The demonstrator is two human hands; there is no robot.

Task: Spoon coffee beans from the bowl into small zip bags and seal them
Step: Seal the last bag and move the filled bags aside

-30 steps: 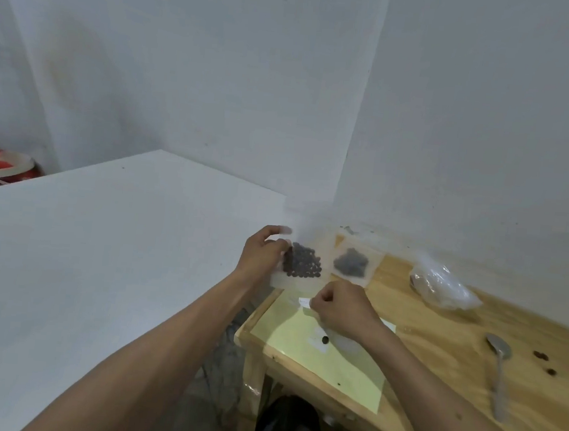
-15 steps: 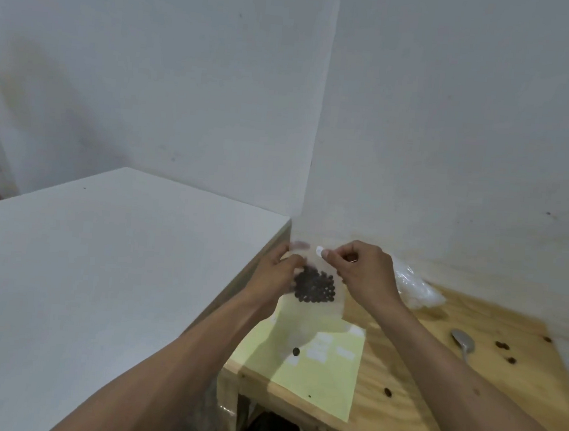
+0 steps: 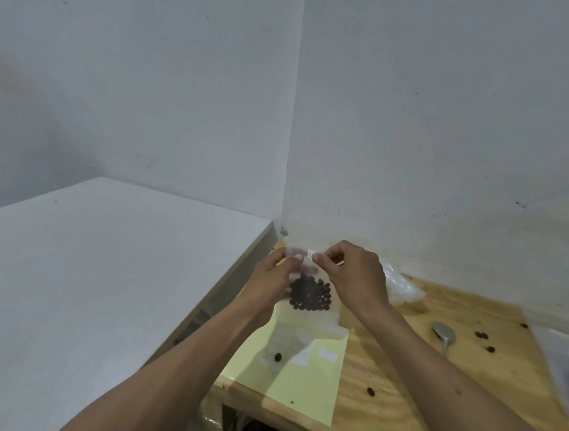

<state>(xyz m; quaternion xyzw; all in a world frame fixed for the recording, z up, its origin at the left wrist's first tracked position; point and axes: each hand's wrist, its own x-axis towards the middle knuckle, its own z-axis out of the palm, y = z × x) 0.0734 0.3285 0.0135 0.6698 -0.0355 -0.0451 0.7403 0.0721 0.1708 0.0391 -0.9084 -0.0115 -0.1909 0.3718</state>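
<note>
1. Above the near left corner of the wooden desk [image 3: 399, 380], a small clear zip bag [image 3: 311, 286] hangs upright between both hands, off the surface.
2. Left hand [image 3: 270, 279] pinches the bag's top left edge; its grip is pressed together on the plastic.
3. Right hand [image 3: 353, 276] pinches the top right edge, fingers curled, grip likewise pressed together on the bag.
4. Coffee beans [image 3: 310, 293] sit clustered in the bag's lower part, below both grips.
5. Under the bag lies a yellow sheet [image 3: 299, 385] with one bean on it.
6. A metal spoon [image 3: 444, 336] rests on the desk right of the hands, loose beans near it.
7. A crumpled plastic bag [image 3: 400, 287] lies behind the right hand.
</note>
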